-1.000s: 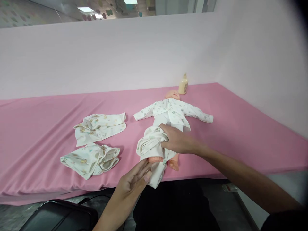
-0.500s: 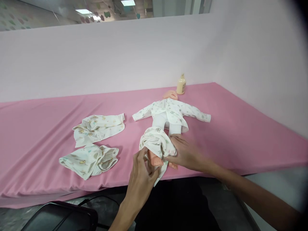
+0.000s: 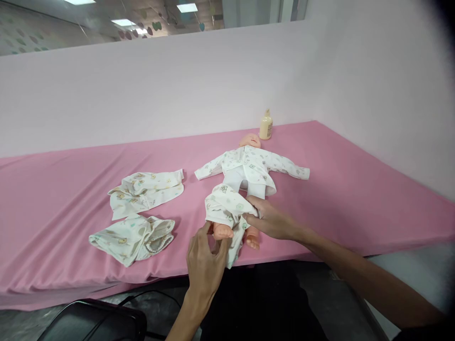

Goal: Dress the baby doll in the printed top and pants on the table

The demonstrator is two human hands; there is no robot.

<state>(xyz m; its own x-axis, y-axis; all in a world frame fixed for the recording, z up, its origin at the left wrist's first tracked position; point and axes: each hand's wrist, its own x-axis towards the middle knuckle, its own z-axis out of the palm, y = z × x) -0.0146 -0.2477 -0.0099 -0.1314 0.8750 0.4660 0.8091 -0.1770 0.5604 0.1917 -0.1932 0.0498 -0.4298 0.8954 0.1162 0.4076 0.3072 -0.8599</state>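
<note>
Beside two loose garments [image 3: 142, 213], both hands, left hand [image 3: 204, 265] and right hand [image 3: 272, 220], pinch shut on bunched trousers [image 3: 227, 210] round the doll [image 3: 249, 166], bottle [image 3: 266, 127] behind

Two little clothes [image 3: 142, 213] lie left of the doll [image 3: 245, 175]. A bottle [image 3: 266, 127] stands behind it. The pink surface [image 3: 355, 189] on the right is bare.

Left hand [image 3: 204, 258] at doll's foot [image 3: 223, 230], right hand [image 3: 272, 219] gripping printed trousers [image 3: 227, 208] — pink table [image 3: 355, 189]
</note>
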